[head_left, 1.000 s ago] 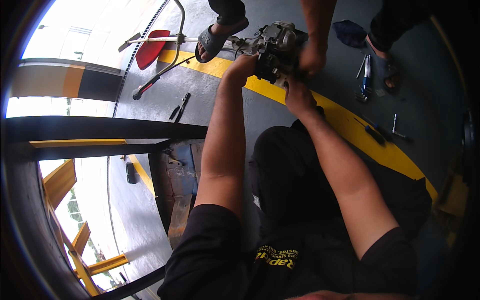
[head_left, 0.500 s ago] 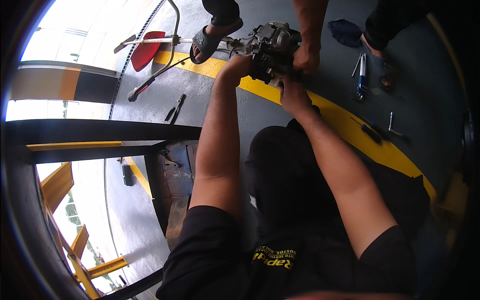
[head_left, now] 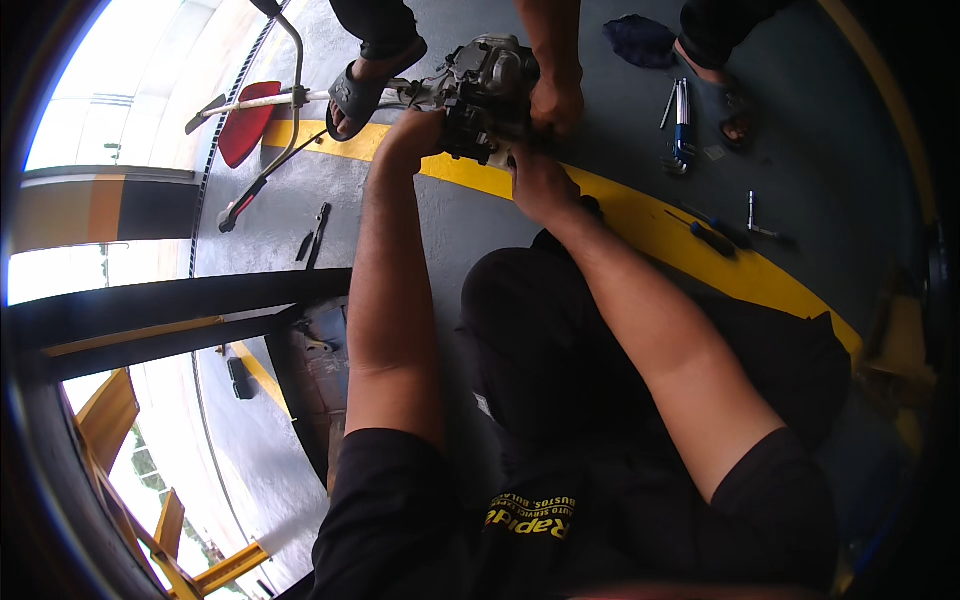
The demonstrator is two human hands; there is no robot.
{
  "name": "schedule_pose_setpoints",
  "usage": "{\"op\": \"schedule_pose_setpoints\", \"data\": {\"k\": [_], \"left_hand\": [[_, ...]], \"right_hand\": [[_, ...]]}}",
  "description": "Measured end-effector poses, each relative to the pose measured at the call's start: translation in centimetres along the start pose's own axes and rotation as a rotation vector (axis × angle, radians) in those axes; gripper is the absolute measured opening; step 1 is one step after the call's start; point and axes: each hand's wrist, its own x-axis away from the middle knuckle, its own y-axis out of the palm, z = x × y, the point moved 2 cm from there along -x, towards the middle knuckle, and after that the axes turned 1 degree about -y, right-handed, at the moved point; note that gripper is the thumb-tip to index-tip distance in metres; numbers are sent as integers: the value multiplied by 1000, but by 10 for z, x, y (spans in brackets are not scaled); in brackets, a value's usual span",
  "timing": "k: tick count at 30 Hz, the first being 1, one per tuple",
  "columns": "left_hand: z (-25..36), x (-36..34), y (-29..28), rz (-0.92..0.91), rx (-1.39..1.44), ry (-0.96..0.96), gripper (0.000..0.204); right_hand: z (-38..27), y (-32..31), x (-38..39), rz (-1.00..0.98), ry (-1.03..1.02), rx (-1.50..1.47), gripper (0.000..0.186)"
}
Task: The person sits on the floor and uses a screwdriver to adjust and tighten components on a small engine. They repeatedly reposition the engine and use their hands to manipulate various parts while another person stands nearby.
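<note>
A small engine [head_left: 490, 85] with a dark and silvery housing sits over the yellow floor stripe. It is on the end of a brush cutter's pale shaft [head_left: 318, 96], which carries a red guard [head_left: 247, 125]. My left hand [head_left: 411, 140] is closed against the engine's left side, its fingertips hidden behind the housing. At the lower right edge of the engine my right hand [head_left: 543, 187] is closed, thumb uppermost; whatever lies between its fingers is hidden. Another person's hand [head_left: 556, 104] rests at the engine's right side, just above mine. That person's sandalled foot [head_left: 356, 98] is on the shaft.
To the right lie a blue-held hex key set [head_left: 683, 135], a screwdriver [head_left: 713, 238], a socket wrench [head_left: 757, 215] and a dark cloth [head_left: 640, 41]. Pliers [head_left: 318, 235] lie left of my arm. A black metal frame [head_left: 180, 295] stands close on my left.
My view has shifted, so the scene sits farther left in the picture. Both my hands stay at the engine, with the other person's hand still beside it.
</note>
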Motion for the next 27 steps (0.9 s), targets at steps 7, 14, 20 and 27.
{"op": "schedule_pose_setpoints", "data": {"k": [7,14,20,27], "left_hand": [[5,11,-3,-6,-17,-22,36],[-9,-4,-4,-51,134,76,29],[-27,-33,-16,-150,-391,460,25],[-29,-30,-13,-167,101,212,29]], "right_hand": [[-1,-1,0,2,-11,8,27],[2,2,-1,-12,20,-3,27],[13,14,-3,26,-70,13,29],[6,2,4,-142,0,68,34]]}}
